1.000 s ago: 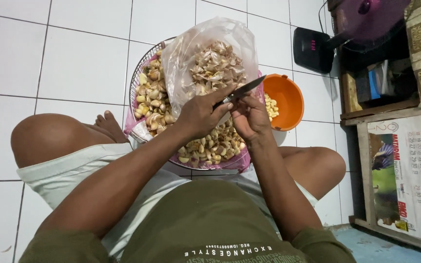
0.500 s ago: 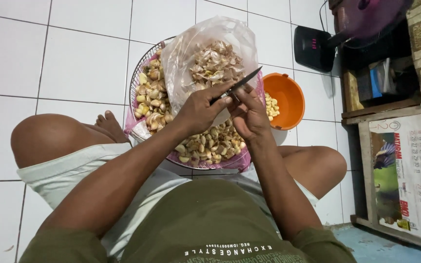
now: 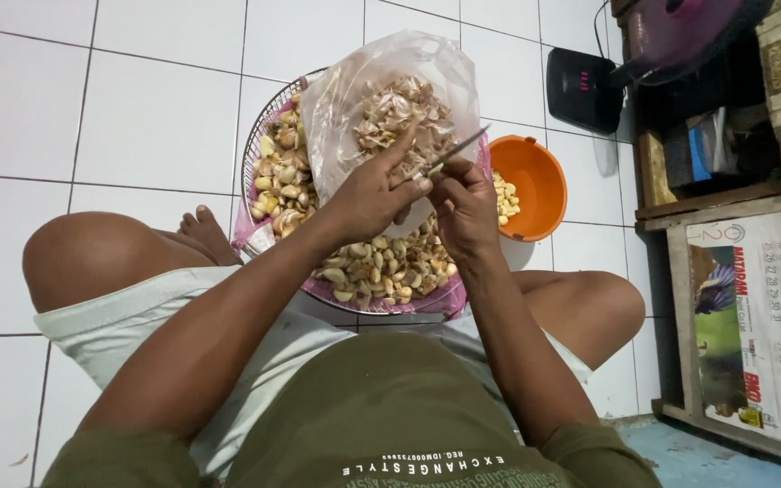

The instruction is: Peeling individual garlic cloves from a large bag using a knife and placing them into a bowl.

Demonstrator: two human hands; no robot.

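On the far left lies white tiled floor (image 3: 137, 117), and the person's bent left knee (image 3: 92, 258) rests on it, a bare foot (image 3: 202, 230) tucked beside a pink wire basket (image 3: 259, 149). The basket is heaped with unpeeled garlic cloves (image 3: 381, 267); a clear plastic bag (image 3: 381, 81) of papery skins sits on top of the pile at the far side.

Over the basket's middle the left hand (image 3: 368, 194) has its grip closed — thumb and fingertips pinched on a small garlic clove (image 3: 433, 169), of which only a pale sliver shows between the two hands. The clove sits at the left hand's fingertips, directly against the right hand (image 3: 465, 210), so both hands are equally near it and meet over it.

The right hand's grip is clamped on a knife (image 3: 458, 149). Its blade runs on a slant, up and to the right, away from the body, with the handle end hidden in the fist and the edge laid at the clove. The long axis of the blade thus crosses the left fingertips — the clove lies just left of the blade's base.

Further right an orange bowl (image 3: 535, 181) holds a few peeled cloves (image 3: 502, 197), just beside the basket. Beyond it stand a dark wooden shelf (image 3: 707, 194) and a printed calendar sheet (image 3: 761, 325).
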